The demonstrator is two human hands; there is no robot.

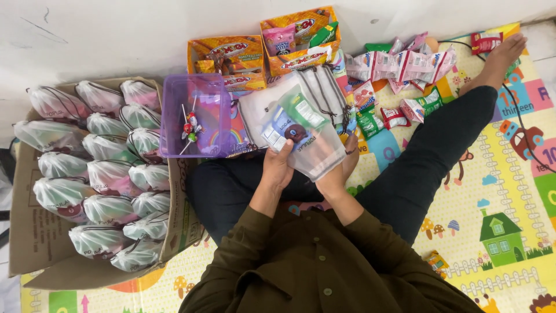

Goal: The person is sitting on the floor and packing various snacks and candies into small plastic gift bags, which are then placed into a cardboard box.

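Now both hands, left hand [278, 168] and right hand [339, 174], pinch a sheer pouch [307, 139] holding blue and green packets.

Sheer matt mesh cloth pouch [315, 153]; glossy foil snack pkts [399, 64]; clear purple plastic tub [174, 116]; rough cardboard box [29, 237].

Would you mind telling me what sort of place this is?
Probably a home floor used for packing treat bags: a children's play mat covers it, a cardboard box holds filled drawstring bags, and snack packets lie loose.

cardboard box [26, 232], purple tub [174, 124], play mat [509, 191]
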